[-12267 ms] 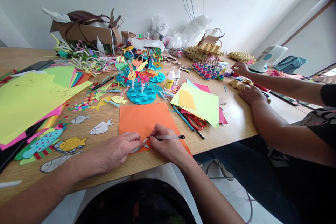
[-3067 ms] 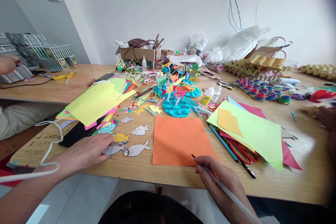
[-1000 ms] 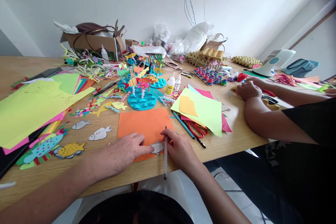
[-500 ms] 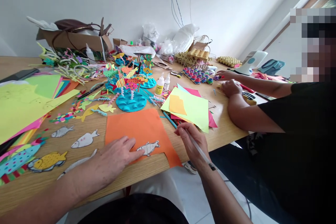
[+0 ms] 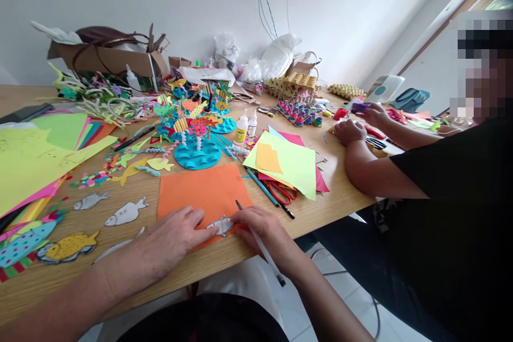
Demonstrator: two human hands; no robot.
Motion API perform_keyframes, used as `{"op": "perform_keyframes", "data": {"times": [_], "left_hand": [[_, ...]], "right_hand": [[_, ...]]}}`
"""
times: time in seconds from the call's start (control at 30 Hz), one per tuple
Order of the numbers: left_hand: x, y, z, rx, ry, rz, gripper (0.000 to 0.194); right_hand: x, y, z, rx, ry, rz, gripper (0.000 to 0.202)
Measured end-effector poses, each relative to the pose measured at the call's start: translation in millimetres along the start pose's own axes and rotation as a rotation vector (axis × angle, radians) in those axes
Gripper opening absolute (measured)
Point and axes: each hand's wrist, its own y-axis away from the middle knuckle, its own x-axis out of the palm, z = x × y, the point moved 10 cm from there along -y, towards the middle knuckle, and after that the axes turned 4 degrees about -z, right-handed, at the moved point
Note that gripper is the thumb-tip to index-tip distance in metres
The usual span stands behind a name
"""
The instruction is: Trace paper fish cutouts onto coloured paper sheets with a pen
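On the wood-grained tabletop (image 5: 340, 184), a dotted yellow fish cutout (image 5: 70, 247) lies left of a smooth white fish cutout (image 5: 126, 212). The left hand (image 5: 180, 230), flattened with fingers loosely spread and grasping nothing, presses on a smooth, plain orange sheet (image 5: 204, 187), its thumb touching a slim, striped, dark-outlined grey-white fish cutout (image 5: 222, 225) near the sheet's front edge. The right hand (image 5: 260, 227), curled around a translucent-barrelled pen (image 5: 264, 255), sits at the cutout's tail.

Orange flat paper sheet (image 5: 200, 187): plain. Small grey-white paper fish (image 5: 223, 225): dark outline, stripes. Slim whitish plastic pen (image 5: 264, 252): black ends. Yellow paper fish (image 5: 71, 247): dotted.
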Motion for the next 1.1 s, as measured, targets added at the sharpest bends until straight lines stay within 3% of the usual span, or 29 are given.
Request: {"op": "perform_keyframes", "data": {"times": [0.57, 0.9, 1.1], "left_hand": [[4.0, -1, 5, 0.025, 0.053, -0.025, 0.055], [-2.6, -2, 4, 0.021, 0.053, -0.040, 0.050], [-0.6, -2, 5, 0.026, 0.061, -0.035, 0.057]], "right_hand": [[15, -7, -7, -0.022, 0.009, -0.004, 0.019], [15, -8, -7, 0.003, -0.003, 0.021, 0.019], [12, -9, -5, 0.016, -0.011, 0.011, 0.020]]}}
